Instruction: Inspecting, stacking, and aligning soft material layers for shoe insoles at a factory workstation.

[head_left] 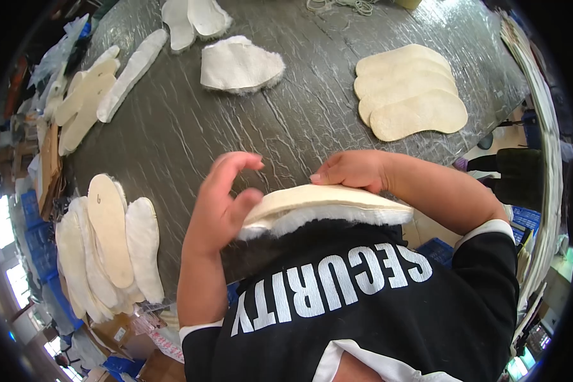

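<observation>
A cream insole with white fleece on its underside (pixel 328 198) lies bowed across the front of my body, its fluffy edge towards my shirt. My right hand (pixel 353 170) is closed at its far edge, thumb and fingers pressed together there; the fingertips are partly hidden. At the insole's left end, my left hand (pixel 224 200) is open, with curved fingers raised off it and the thumb apart, close to the tip. Beyond my hands, a white fleece-edged piece (pixel 240 65) lies on the dark, plastic-covered table (pixel 235 124).
At the right, several cream insoles (pixel 420 114) lie overlapped. A pile of fleecy insoles (pixel 110 235) sits at the left edge. More pale insoles (pixel 86 105) and white pieces (pixel 197 19) lie farther back. Pale cord (pixel 347 6) is at the far edge. Cardboard boxes (pixel 118 334) stand below left.
</observation>
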Motion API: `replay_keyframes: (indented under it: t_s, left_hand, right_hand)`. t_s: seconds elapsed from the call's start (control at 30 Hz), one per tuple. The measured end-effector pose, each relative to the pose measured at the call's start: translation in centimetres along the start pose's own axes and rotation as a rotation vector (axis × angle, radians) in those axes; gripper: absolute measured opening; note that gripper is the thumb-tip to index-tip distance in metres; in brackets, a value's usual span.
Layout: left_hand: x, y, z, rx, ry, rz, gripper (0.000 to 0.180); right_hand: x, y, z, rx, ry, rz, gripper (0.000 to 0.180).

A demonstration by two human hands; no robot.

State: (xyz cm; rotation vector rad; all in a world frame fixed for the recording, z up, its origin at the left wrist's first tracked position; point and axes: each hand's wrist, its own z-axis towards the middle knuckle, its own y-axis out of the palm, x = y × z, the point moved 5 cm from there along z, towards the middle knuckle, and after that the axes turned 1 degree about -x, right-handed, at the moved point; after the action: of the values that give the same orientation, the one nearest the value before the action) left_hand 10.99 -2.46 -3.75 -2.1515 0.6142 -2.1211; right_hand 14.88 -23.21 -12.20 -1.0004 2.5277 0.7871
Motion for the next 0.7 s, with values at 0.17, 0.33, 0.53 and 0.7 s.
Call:
replay_keyframes:
  t_s: [0.17, 0.33, 0.53, 0.7]
  left_hand:
    - [7.5, 1.7, -4.0, 0.073, 0.433, 0.703, 0.041]
    - [6.3, 2.7, -6.2, 0.177, 0.390, 0.841, 0.041]
    - [5.0, 3.3, -6.1, 0.167, 0.308, 0.778, 0.024]
    - [3.4, 3.9, -6.6, 0.158, 0.280, 0.794, 0.017]
  right_hand:
    - [3.2, 2.1, 0.7, -0.194, 0.058, 0.281, 0.033]
    - [3.6, 4.6, 0.5, -0.235, 0.105, 0.294, 0.033]
    - [2.3, 4.9, 0.6, -0.013, -0.392, -0.423, 0.037]
    - [-1.1, 4.5, -1.2, 0.065, -0.643, -0.579, 0.041]
